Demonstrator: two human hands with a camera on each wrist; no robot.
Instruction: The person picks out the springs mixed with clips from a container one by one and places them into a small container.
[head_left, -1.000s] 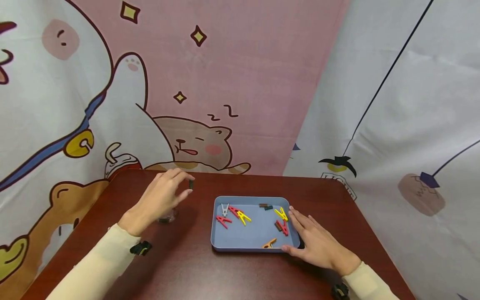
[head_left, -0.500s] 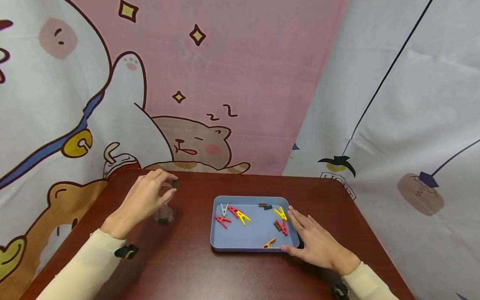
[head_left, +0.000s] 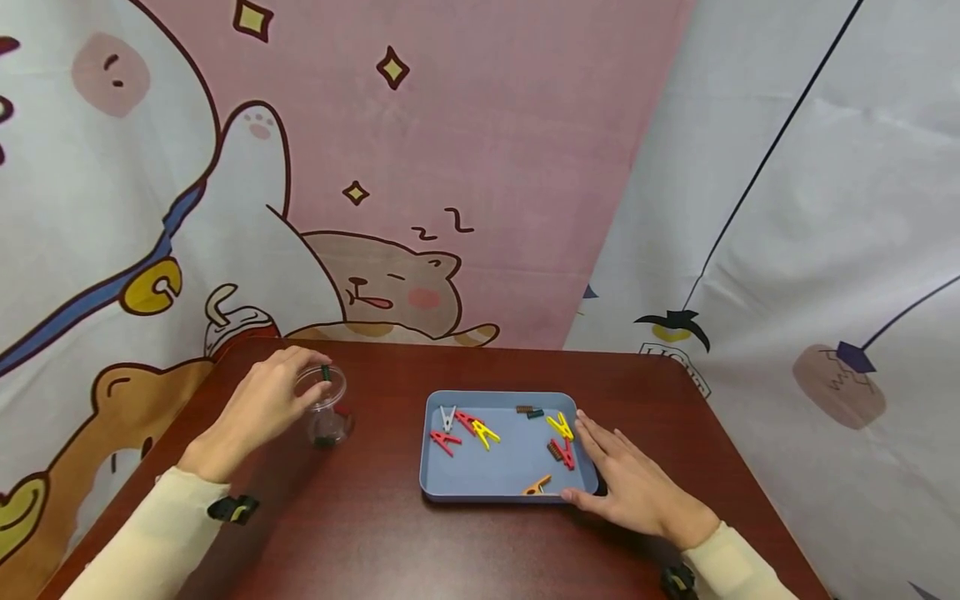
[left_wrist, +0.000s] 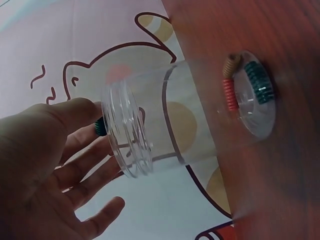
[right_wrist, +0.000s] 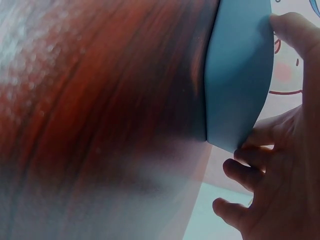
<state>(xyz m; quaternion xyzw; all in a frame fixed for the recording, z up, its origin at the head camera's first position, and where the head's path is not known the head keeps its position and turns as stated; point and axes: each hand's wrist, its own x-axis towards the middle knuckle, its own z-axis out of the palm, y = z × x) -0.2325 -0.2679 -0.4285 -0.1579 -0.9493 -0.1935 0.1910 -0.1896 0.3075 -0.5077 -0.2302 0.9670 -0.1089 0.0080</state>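
At the open top of a clear jar [head_left: 327, 421], the left hand [head_left: 258, 400] pinches a small green spring [head_left: 326, 372] between its thumb and a finger, and its other fingers are spread apart. The jar stands upright on the brown surface [head_left: 390, 533]. Down at its bottom are a fat green coil [left_wrist: 259, 82], a red coil [left_wrist: 230, 94] and a tan coil [left_wrist: 231, 65]. Near the middle sits a blue tray [head_left: 487, 479]. The right hand [head_left: 637, 479] touches its right side, with the thumb at the near corner and the fingers mostly straight and a bit spread. On the tray's left part lie a white clip [head_left: 447, 418], two red clips [head_left: 446, 442] and a yellow clip [head_left: 485, 434]. On its right part are one more yellow clip, one more red clip with a brown spring [head_left: 555, 451] beside it, and an orange clip [head_left: 537, 486] by the near edge. Two little springs, one brown and one green, lie close together near the far edge.
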